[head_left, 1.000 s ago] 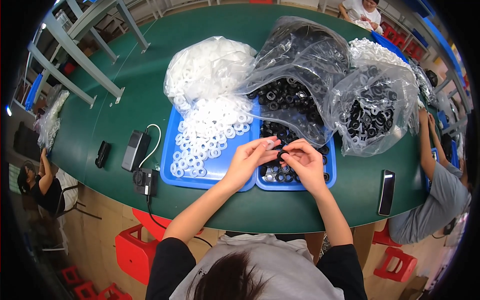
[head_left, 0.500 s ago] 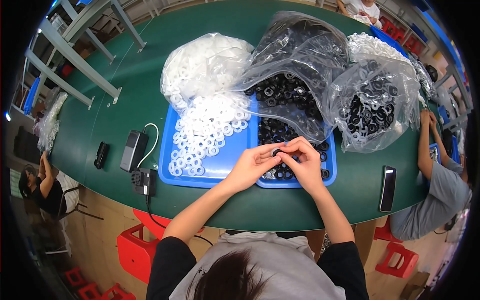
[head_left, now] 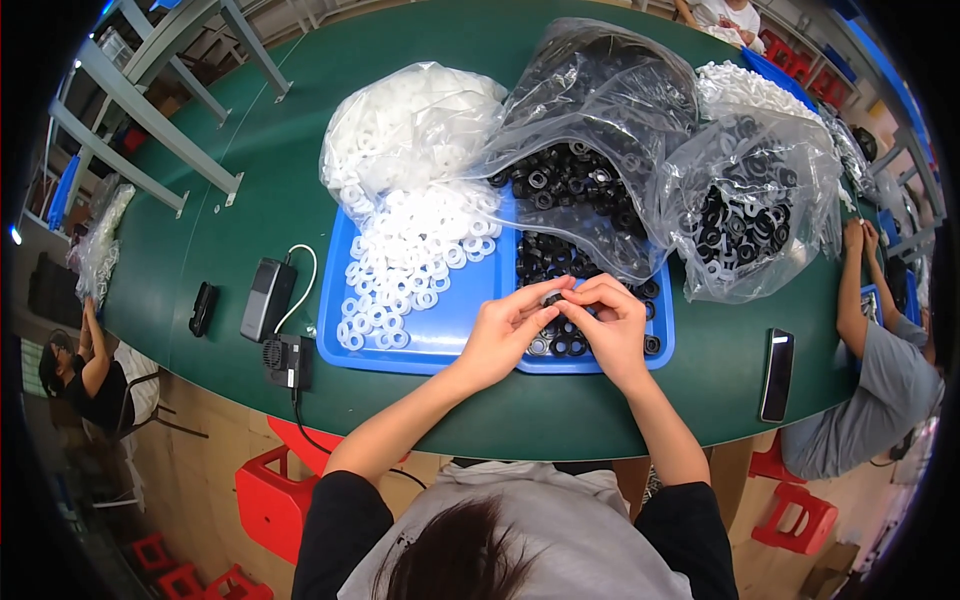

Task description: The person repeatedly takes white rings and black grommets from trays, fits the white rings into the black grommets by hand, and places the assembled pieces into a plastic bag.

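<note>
both hands have closed in since one second ago: left hand (head_left: 505,330) and right hand (head_left: 615,325) stood slightly apart then; now their fingertips meet around a small dark ring (head_left: 552,298). ring located between the two thumbs and forefingers, above the right-hand blue plastic tray (head_left: 598,367). both hands pinch it, as far as shows; the fingers hide most of it, and whether a pale ring sits with it cannot be told.

below and behind: loose glossy black rings (head_left: 545,255) in that tray. adjoining on the left: the left-hand blue plastic tray (head_left: 435,325), bearing a heap of flat translucent-white rings (head_left: 410,260). farther back: clear plastic bag of white rings (head_left: 410,130), clear plastic bag of black rings (head_left: 610,90) draped partly over its tray, and clear plastic bag of mixed black and white rings (head_left: 760,225) to the right. outermost: dark flat phone (head_left: 777,375) near the edge of the green table (head_left: 560,420).

risks (judged): an uneven pinch or sideways thumb push could pop the ring loose; dropped, it would be hard to find among its black likes. snagging the slack bag film could spill more rings.
</note>
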`<state>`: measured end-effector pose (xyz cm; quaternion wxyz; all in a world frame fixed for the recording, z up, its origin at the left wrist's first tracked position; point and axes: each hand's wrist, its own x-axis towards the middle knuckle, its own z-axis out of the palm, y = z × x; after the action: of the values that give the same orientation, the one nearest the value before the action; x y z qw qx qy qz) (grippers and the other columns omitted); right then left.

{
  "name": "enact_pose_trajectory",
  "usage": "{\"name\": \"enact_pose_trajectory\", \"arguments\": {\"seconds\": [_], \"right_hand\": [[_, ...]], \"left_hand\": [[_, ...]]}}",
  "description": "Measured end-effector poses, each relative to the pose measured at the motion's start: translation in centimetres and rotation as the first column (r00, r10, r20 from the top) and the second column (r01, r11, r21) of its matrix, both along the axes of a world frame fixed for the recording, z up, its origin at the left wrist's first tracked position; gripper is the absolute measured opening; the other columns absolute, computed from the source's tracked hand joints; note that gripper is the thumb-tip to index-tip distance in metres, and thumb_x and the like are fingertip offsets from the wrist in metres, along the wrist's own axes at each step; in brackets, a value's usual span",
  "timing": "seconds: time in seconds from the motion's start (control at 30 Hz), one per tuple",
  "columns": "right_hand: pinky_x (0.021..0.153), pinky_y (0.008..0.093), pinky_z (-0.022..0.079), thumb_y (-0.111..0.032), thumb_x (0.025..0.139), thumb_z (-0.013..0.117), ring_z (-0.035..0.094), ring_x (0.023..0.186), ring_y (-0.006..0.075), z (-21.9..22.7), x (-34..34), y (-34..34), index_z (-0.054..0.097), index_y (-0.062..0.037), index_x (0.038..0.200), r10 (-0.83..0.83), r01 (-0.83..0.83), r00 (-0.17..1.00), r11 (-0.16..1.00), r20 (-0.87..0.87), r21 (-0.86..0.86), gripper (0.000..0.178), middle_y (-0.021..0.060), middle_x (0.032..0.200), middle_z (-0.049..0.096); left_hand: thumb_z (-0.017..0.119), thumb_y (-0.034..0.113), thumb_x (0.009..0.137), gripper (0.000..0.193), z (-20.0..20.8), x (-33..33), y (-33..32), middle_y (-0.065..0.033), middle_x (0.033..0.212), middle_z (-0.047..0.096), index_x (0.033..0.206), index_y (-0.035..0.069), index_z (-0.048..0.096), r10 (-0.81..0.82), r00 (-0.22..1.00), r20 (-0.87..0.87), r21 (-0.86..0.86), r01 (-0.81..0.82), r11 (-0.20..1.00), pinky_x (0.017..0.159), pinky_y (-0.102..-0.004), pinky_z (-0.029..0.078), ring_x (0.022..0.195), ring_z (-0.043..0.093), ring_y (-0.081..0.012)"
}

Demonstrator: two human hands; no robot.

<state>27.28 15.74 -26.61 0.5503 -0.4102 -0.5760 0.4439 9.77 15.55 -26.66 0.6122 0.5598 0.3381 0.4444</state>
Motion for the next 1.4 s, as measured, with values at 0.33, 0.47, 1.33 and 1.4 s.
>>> {"name": "enact_pose_trajectory", "arguments": {"seconds": [0.33, 0.47, 1.33, 1.4], "right_hand": [[0.076, 0.0229, 0.05, -0.001, 0.085, 0.075, 0.06, 0.082, 0.0079, 0.5, -0.4, -0.5, 0.065, 0.002, 0.098, 0.042, -0.062, 0.994, 0.979, -0.101, -0.196, 0.017, 0.0035, 0.094, 0.063], [0.07, 0.0215, 0.048, -0.002, 0.085, 0.074, 0.058, 0.077, 0.0075, 0.2, -0.5, -0.4, 0.067, 0.0014, 0.104, 0.054, -0.078, 0.99, 0.978, -0.128, -0.194, 0.02, 0.0027, 0.09, 0.062], [0.08, 0.0456, 0.05, 0.001, 0.086, 0.06, 0.061, 0.091, 0.0382, 6.8, 2.4, -1.4, 0.06, 0.0029, 0.103, -0.148, -0.032, 0.612, 0.977, 0.777, 0.211, 0.018, 0.0194, 0.095, 0.059], [0.081, 0.0439, 0.05, -0.002, 0.084, 0.064, 0.061, 0.091, 0.0355, 4.6, 1.7, -0.5, 0.062, 0.0014, 0.1, -0.066, -0.063, 0.547, 0.991, 0.835, 0.12, 0.017, 0.0169, 0.094, 0.06]], "left_hand": [[0.057, 0.011, 0.099, 0.037, 0.6, -0.6, 0.0, -0.0166, 0.116, 0.07, 0.135, 0.002, 0.056, 0.108, 0.958, -0.265, 0.271, -0.034, 0.962, 0.084, -0.0308, 0.054, 0.097, 0.07, -0.0211], [0.057, 0.008, 0.098, 0.04, 0.4, -0.7, 0.1, -0.0174, 0.115, 0.069, 0.137, 0.004, 0.054, 0.195, 0.918, -0.345, 0.449, -0.021, 0.893, 0.082, -0.0316, 0.054, 0.095, 0.072, -0.0254], [0.067, 0.015, 0.084, 0.022, 1.0, -7.0, 3.4, -0.0119, 0.088, 0.071, 0.103, 0.005, 0.067, 0.433, 0.424, -0.796, 0.383, -0.201, 0.901, 0.074, -0.043, 0.053, 0.085, 0.068, -0.0325], [0.069, 0.014, 0.083, 0.023, 0.6, -6.9, 3.4, -0.0111, 0.087, 0.071, 0.104, 0.005, 0.067, 0.449, 0.425, -0.786, 0.403, -0.2, 0.893, 0.073, -0.0416, 0.052, 0.081, 0.067, -0.0315]]}}
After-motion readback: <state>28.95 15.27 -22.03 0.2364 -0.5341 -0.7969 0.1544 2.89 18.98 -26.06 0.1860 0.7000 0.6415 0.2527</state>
